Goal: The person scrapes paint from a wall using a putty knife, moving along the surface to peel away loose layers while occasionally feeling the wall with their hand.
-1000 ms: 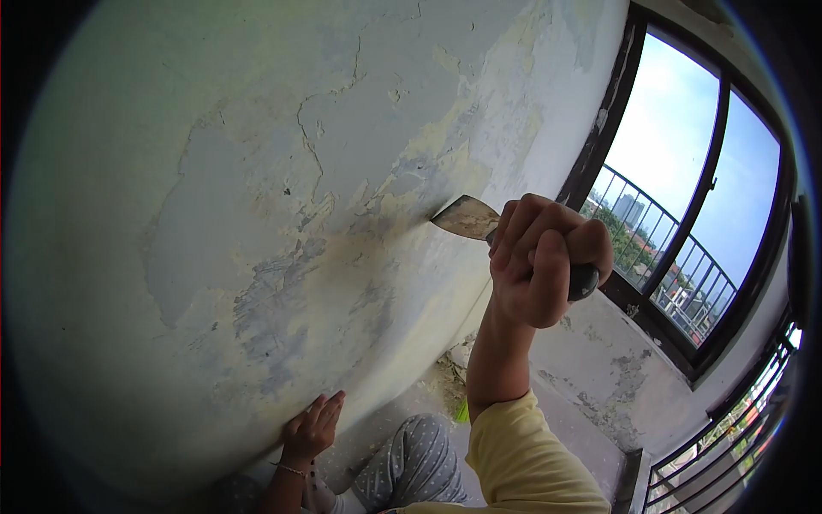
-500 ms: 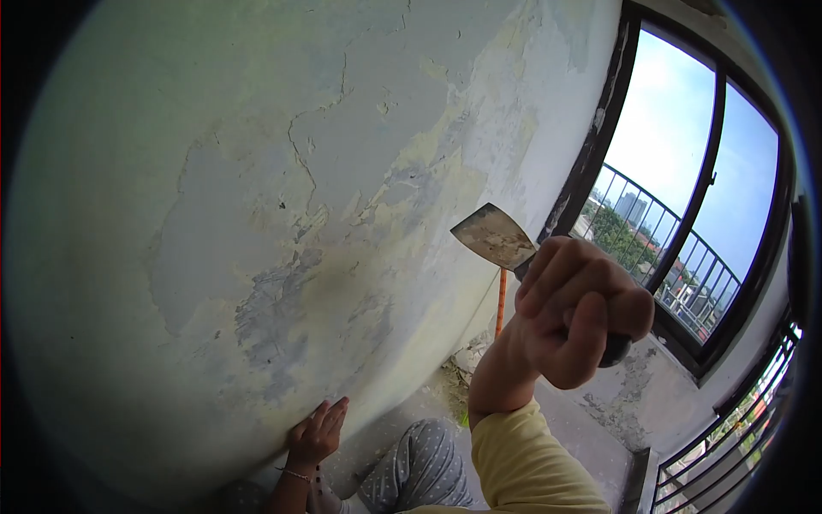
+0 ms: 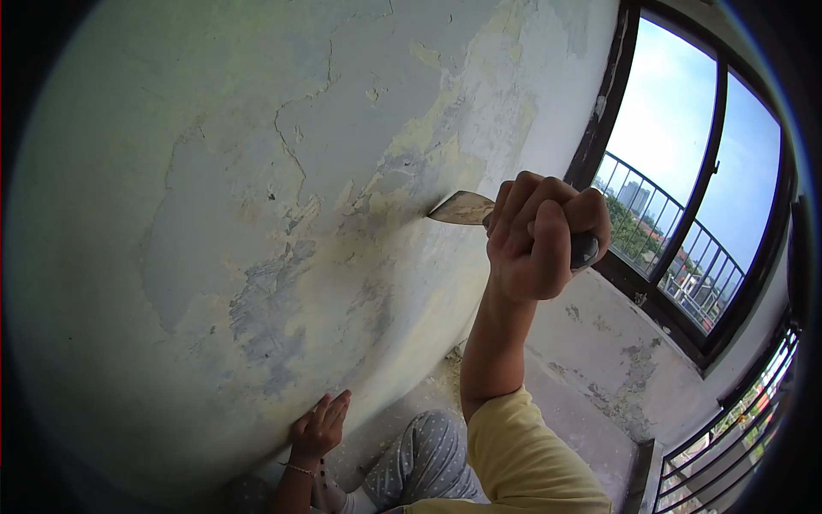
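Note:
My right hand (image 3: pixel 545 236) is wrapped round the dark handle of a scraper (image 3: pixel 462 208) with a wide, stained metal blade. The blade points left, and its edge meets the peeling wall (image 3: pixel 223 223) or lies very close to it. Cracks, flaking paint and bare grey patches mark the plaster around the blade. Low on the wall, my left hand (image 3: pixel 318 426) rests with fingers stretched out flat against the surface, holding nothing. A thin bracelet (image 3: pixel 298 469) circles that wrist.
A dark-framed sliding window (image 3: pixel 676 163) is on the right, with a balcony railing beyond it. Below it runs a worn low wall (image 3: pixel 599 351). Metal bars (image 3: pixel 728 428) stand at lower right. My bent knee (image 3: pixel 424 454) is near the wall, and debris (image 3: pixel 449 373) lies along its foot.
My right hand has moved left and up, bringing the scraper's blade from out in the air to the wall. The left hand stays in nearly the same place.

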The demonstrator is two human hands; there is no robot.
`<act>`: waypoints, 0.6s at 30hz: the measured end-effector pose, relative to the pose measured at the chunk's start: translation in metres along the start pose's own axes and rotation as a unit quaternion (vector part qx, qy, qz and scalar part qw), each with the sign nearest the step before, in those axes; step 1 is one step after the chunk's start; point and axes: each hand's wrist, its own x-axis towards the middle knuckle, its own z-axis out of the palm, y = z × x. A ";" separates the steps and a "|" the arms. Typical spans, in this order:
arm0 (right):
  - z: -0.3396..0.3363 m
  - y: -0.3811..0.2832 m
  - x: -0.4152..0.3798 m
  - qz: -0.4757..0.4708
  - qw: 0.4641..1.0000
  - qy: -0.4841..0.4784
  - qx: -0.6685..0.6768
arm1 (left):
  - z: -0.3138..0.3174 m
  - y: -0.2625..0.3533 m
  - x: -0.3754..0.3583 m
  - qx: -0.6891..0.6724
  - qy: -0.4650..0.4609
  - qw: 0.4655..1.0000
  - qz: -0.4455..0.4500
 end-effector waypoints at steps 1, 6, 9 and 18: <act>-0.001 0.000 0.005 -0.004 1.000 -0.001 0.006 | 0.001 -0.001 0.004 0.005 0.002 1.000 -0.004; -0.009 -0.028 0.019 -0.115 0.991 -0.038 0.058 | 0.004 0.004 0.001 -0.065 0.055 0.995 -0.051; -0.001 0.005 -0.004 0.021 1.000 0.001 -0.016 | 0.001 0.003 0.000 -0.047 0.034 0.997 -0.042; -0.018 -0.016 0.018 -0.094 0.992 -0.072 0.034 | 0.002 0.003 0.002 -0.051 0.055 0.996 -0.057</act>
